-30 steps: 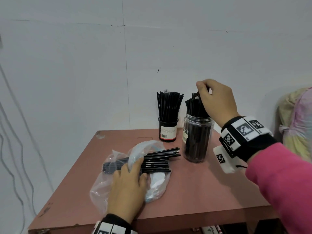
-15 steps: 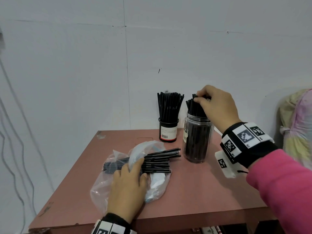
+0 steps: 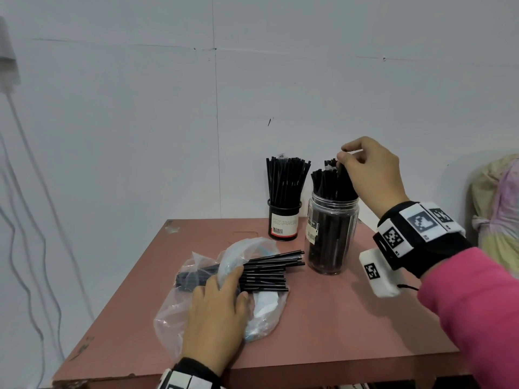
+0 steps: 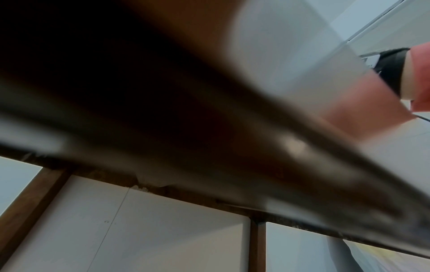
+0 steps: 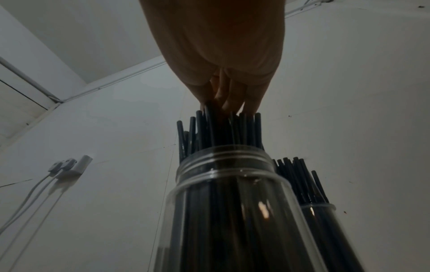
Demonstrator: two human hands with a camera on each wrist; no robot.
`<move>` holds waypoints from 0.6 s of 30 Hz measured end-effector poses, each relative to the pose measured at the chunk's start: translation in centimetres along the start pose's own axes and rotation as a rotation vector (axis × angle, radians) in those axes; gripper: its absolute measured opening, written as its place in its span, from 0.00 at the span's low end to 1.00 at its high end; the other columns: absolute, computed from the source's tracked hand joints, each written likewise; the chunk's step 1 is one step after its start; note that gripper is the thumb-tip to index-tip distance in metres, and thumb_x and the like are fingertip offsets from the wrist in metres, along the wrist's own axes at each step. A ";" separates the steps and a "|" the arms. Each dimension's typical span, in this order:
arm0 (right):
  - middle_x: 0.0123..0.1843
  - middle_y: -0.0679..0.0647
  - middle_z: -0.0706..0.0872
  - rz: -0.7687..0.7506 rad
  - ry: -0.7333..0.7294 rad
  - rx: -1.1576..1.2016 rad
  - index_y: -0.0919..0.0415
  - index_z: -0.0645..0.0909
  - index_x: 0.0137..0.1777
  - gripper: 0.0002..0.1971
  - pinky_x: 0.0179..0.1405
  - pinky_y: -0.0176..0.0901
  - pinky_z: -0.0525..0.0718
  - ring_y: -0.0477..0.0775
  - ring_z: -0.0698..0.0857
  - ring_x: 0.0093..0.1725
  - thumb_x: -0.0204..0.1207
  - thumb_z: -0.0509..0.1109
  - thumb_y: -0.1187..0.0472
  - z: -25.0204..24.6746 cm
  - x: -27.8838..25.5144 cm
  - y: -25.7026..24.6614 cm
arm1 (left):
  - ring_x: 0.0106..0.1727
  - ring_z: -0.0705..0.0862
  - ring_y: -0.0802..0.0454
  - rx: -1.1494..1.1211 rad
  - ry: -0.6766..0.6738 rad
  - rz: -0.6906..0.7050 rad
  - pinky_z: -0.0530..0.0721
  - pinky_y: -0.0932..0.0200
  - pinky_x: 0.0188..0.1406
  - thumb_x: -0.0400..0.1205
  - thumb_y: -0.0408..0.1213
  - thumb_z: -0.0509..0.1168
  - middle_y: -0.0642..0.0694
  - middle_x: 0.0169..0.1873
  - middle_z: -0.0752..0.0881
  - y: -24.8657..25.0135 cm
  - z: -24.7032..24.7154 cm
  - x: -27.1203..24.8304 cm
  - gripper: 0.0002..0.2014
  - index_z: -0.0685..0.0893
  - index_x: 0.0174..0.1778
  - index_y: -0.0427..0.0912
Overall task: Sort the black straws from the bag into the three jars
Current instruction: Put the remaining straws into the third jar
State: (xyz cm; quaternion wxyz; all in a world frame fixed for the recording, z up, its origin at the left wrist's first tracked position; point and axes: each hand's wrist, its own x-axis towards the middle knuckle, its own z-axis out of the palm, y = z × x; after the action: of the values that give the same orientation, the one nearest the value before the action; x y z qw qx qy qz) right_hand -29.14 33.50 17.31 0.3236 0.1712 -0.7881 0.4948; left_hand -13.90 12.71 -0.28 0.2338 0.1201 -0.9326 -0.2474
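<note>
A clear plastic jar (image 3: 332,242) packed with black straws stands at the back right of the reddish table (image 3: 351,318). My right hand (image 3: 343,157) is above it, thumb and fingers pinching a black straw (image 3: 331,164) that stands a little higher than the rest. The right wrist view shows the fingertips (image 5: 251,104) at the straw tops above that jar (image 5: 232,211), and another straw-filled jar (image 5: 325,230) behind it. Left of the clear jar is a black labelled jar (image 3: 284,223) full of straws. My left hand (image 3: 230,279) lies flat on the clear bag (image 3: 174,318), from which loose straws (image 3: 269,269) stick out.
A white wall rises right behind the jars. A pale bundle of cloth (image 3: 497,214) sits off the table's right side. Cables (image 3: 28,220) hang on the left wall, below plugs (image 5: 69,165). The left wrist view is dark and blurred, against the table edge.
My right hand has come down a little over the clear jar, still pinched at the straw tops. The left hand and the bag have stayed put.
</note>
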 end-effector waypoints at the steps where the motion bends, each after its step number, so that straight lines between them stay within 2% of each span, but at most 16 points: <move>1: 0.41 0.51 0.89 0.002 -0.004 -0.009 0.54 0.83 0.50 0.04 0.51 0.44 0.83 0.51 0.86 0.46 0.79 0.68 0.57 0.0 0.1 0.0 | 0.54 0.65 0.54 0.000 -0.001 -0.002 0.71 0.58 0.60 0.86 0.47 0.53 0.54 0.61 0.73 0.0 0.0 0.0 0.24 0.57 0.78 0.67; 4: 0.40 0.49 0.88 -0.023 0.010 -0.004 0.56 0.82 0.49 0.03 0.50 0.42 0.83 0.50 0.86 0.44 0.79 0.68 0.59 0.0 0.2 -0.2 | 0.54 0.63 0.55 -0.005 -0.004 -0.005 0.70 0.58 0.62 0.86 0.47 0.53 0.53 0.63 0.73 -0.1 0.0 0.0 0.25 0.57 0.79 0.67; 7: 0.41 0.48 0.89 -0.069 0.037 0.022 0.55 0.82 0.50 0.04 0.44 0.30 0.80 0.44 0.86 0.42 0.80 0.67 0.61 -0.2 0.5 -0.6 | 0.54 0.64 0.54 -0.008 -0.008 -0.001 0.70 0.57 0.61 0.86 0.47 0.53 0.53 0.62 0.74 -0.1 0.1 0.0 0.25 0.57 0.78 0.67; 9: 0.41 0.48 0.88 -0.077 -0.015 -0.021 0.53 0.83 0.49 0.04 0.40 0.25 0.77 0.37 0.84 0.39 0.80 0.67 0.61 -0.1 0.5 -0.6 | 0.54 0.64 0.54 -0.007 -0.014 0.001 0.71 0.56 0.62 0.86 0.48 0.53 0.53 0.63 0.74 -0.1 0.1 0.0 0.25 0.57 0.79 0.67; 10: 0.41 0.48 0.88 -0.067 -0.055 -0.057 0.53 0.83 0.48 0.03 0.40 0.26 0.78 0.37 0.84 0.40 0.79 0.67 0.61 0.0 0.5 -0.5 | 0.55 0.64 0.54 -0.009 -0.015 -0.001 0.71 0.56 0.63 0.86 0.48 0.53 0.53 0.63 0.74 -0.2 0.1 0.1 0.25 0.57 0.79 0.67; 12: 0.42 0.49 0.89 -0.035 -0.116 -0.123 0.52 0.84 0.45 0.03 0.48 0.38 0.83 0.46 0.86 0.46 0.77 0.69 0.59 0.3 0.4 0.0 | 0.55 0.64 0.54 -0.012 -0.014 -0.008 0.71 0.56 0.63 0.86 0.48 0.53 0.53 0.63 0.73 -0.2 0.1 0.1 0.25 0.56 0.79 0.67; 14: 0.43 0.47 0.89 -0.023 -0.117 -0.138 0.51 0.85 0.43 0.03 0.52 0.46 0.84 0.49 0.86 0.48 0.77 0.70 0.57 0.3 0.2 0.1 | 0.56 0.65 0.54 -0.012 -0.013 -0.007 0.71 0.56 0.63 0.86 0.48 0.53 0.53 0.62 0.73 -0.1 0.1 0.1 0.24 0.57 0.78 0.68; 16: 0.40 0.48 0.88 -0.065 -0.088 -0.194 0.54 0.86 0.41 0.09 0.49 0.47 0.83 0.50 0.85 0.45 0.78 0.68 0.52 0.1 -0.1 -0.1 | 0.57 0.67 0.52 -0.019 -0.016 -0.009 0.71 0.55 0.63 0.86 0.48 0.53 0.53 0.62 0.74 -0.2 0.2 0.1 0.25 0.57 0.78 0.68; 18: 0.34 0.54 0.85 -0.120 -0.108 -0.322 0.60 0.84 0.36 0.19 0.40 0.48 0.79 0.55 0.83 0.39 0.80 0.64 0.47 0.0 -0.6 -0.2 | 0.59 0.68 0.51 -0.022 -0.019 -0.012 0.71 0.54 0.64 0.85 0.48 0.53 0.52 0.63 0.74 -0.3 0.3 0.1 0.25 0.57 0.78 0.68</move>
State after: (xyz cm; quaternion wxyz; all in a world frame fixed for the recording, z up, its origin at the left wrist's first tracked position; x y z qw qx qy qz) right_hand -28.65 33.35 17.03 0.3330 0.1903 -0.8618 0.3319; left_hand -14.14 12.55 -0.62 0.2246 0.1206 -0.9313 -0.2602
